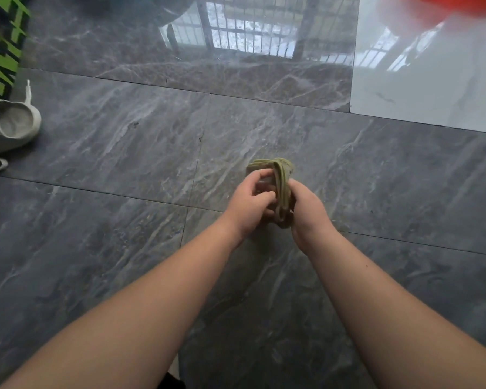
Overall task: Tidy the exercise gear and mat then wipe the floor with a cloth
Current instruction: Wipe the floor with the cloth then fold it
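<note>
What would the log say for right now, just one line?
step: folding cloth | left hand: grips cloth | right hand: grips cloth | floor: not yet wiped

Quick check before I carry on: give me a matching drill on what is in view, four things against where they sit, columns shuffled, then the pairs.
Things:
1. folded olive-green cloth
2. white slip-on shoe
3. blurred red-orange object
4. black mat with green lettering

Places:
A. top right corner
B. held between the left hand and right hand
C. along the left edge, at the top
D. left edge, on the grey marble tile floor

Pairs: 1-B, 2-D, 3-A, 4-C
</note>
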Motion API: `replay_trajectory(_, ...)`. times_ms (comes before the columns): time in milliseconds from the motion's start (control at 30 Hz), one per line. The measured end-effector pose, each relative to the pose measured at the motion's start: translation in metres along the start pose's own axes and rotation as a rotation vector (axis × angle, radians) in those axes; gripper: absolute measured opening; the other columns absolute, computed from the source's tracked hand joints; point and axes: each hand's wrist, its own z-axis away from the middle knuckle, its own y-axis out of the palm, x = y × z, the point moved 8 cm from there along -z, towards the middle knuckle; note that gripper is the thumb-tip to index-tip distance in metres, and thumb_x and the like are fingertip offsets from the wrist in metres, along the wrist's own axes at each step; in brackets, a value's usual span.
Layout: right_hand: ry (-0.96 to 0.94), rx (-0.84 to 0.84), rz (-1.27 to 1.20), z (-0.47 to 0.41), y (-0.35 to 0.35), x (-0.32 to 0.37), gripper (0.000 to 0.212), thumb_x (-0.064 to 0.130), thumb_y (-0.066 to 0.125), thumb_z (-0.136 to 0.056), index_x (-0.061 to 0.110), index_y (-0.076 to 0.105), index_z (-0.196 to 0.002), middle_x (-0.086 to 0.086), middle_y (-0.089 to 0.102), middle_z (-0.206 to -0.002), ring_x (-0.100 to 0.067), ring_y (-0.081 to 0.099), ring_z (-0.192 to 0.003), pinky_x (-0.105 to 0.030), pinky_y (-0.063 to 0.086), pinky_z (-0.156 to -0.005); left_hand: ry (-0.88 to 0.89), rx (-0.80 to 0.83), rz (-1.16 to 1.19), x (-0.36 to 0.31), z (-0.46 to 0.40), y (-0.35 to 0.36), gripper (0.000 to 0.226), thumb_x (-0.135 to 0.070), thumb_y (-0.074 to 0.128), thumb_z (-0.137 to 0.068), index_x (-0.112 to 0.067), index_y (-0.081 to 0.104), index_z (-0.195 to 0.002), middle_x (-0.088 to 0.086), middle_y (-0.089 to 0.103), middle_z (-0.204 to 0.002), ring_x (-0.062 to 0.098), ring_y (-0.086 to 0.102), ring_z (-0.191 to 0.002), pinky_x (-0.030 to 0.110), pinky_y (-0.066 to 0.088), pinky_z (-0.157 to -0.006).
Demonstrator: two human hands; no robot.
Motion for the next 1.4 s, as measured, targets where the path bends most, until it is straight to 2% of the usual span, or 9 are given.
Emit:
replay_trajectory(167, -0.075, -0.064, 0.141, -0.002, -0.013, 0.0, 0.037, 0.038, 0.057, -0.084, 0.013, 0.065, -0.11, -0.007, 0.073, -0.093, -0.02, 0.068, -0.075, -0.03, 0.051, -0.058, -0.11, -0.012, -0.068, 0.005, -0.007, 0.003, 0.051, 0.016, 0.029, -0.083, -0.008, 0.064, -0.113, 0.011, 0.07, -0.093, 0.013, 0.065, -0.064, 0.024, 0.051, -0.052)
replay_trajectory(267, -0.115, -0.149, 0.333, -0.003, -0.021, 0.003, 0.027, 0.025, 0.062, -0.076, 0.02, 0.066, -0.102, -0.006, 0.073, -0.093, -0.025, 0.071, -0.088, -0.043, 0.059, -0.074, -0.18, -0.069, -0.103, 0.001, -0.011, 0.001, 0.044, 0.014, 0.031, -0.083, -0.012, 0.065, -0.095, 0.009, 0.07, -0.083, 0.015, 0.063, -0.061, 0.025, 0.047, -0.049)
replay_trajectory(400, -0.072, -0.165, 0.393, 0.012, -0.022, 0.028, 0.024, 0.001, 0.055, -0.084, 0.023, 0.065, -0.09, -0.003, 0.07, -0.087, -0.023, 0.066, -0.086, -0.032, 0.057, -0.075, -0.226, -0.251, -0.171, -0.015, 0.002, -0.019, 0.038, 0.011, 0.031, -0.084, -0.012, 0.061, -0.084, 0.007, 0.064, -0.079, 0.015, 0.056, -0.06, 0.019, 0.04, -0.045)
replay_trajectory(567, 0.02, -0.17, 0.419, 0.072, -0.04, 0.073, 0.028, 0.014, 0.049, -0.068, 0.029, 0.066, -0.084, -0.01, 0.066, -0.076, -0.04, 0.067, -0.079, -0.06, 0.058, -0.064, -0.401, -0.434, -0.078, -0.045, 0.072, -0.037, 0.031, 0.004, 0.031, -0.091, -0.018, 0.053, -0.088, 0.004, 0.06, -0.082, 0.014, 0.055, -0.06, 0.025, 0.04, -0.051)
replay_trajectory(800, 0.057, -0.117, 0.173, 0.254, -0.039, 0.232, 0.02, 0.007, 0.061, -0.078, 0.018, 0.067, -0.094, -0.019, 0.071, -0.101, -0.043, 0.067, -0.099, -0.062, 0.055, -0.084, -0.431, -0.253, 0.029, -0.178, 0.193, 0.035, 0.005, -0.017, 0.052, -0.097, -0.019, 0.053, -0.101, 0.011, 0.058, -0.108, 0.02, 0.059, -0.089, 0.032, 0.05, -0.069)
replay_trajectory(967, 0.061, 0.12, -0.013, 0.409, -0.021, 0.377, 0.029, -0.004, 0.05, -0.096, 0.009, 0.061, -0.12, -0.017, 0.071, -0.113, -0.035, 0.068, -0.107, -0.047, 0.058, -0.085, -0.444, 0.144, 0.311, -0.335, 0.292, 0.115, 0.07, -0.062, 0.031, -0.098, -0.004, 0.06, -0.126, 0.02, 0.066, -0.122, 0.038, 0.063, -0.111, 0.048, 0.051, -0.092)
replay_trajectory(1067, 0.036, 0.197, -0.034, 0.493, -0.021, 0.459, 0.032, -0.004, 0.047, -0.098, 0.01, 0.06, -0.123, -0.016, 0.071, -0.114, -0.031, 0.069, -0.107, -0.044, 0.057, -0.086, -0.46, 0.34, 0.37, -0.438, 0.361, 0.149, 0.085, -0.073, 0.024, -0.092, -0.009, 0.054, -0.138, 0.019, 0.064, -0.129, 0.037, 0.061, -0.118, 0.049, 0.052, -0.094)
replay_trajectory(1300, -0.088, 0.087, 0.039, 0.628, -0.042, 0.584, 0.03, 0.003, 0.048, -0.097, 0.015, 0.064, -0.12, -0.014, 0.071, -0.116, -0.034, 0.067, -0.109, -0.055, 0.054, -0.093, -0.161, 0.456, 0.257, -0.619, 0.481, 0.189, 0.029, -0.022, 0.054, -0.092, -0.012, 0.069, -0.114, 0.013, 0.071, -0.113, 0.027, 0.069, -0.104, 0.042, 0.058, -0.086)
replay_trajectory(1400, -0.126, 0.044, 0.08, 0.671, -0.039, 0.609, 0.026, 0.018, 0.054, -0.092, 0.014, 0.067, -0.114, -0.016, 0.072, -0.111, -0.038, 0.067, -0.107, -0.057, 0.055, -0.09, -0.058, 0.429, 0.128, -0.667, 0.515, 0.188, 0.037, -0.019, 0.058, -0.092, -0.003, 0.059, -0.126, 0.018, 0.069, -0.115, 0.032, 0.067, -0.107, 0.043, 0.058, -0.086)
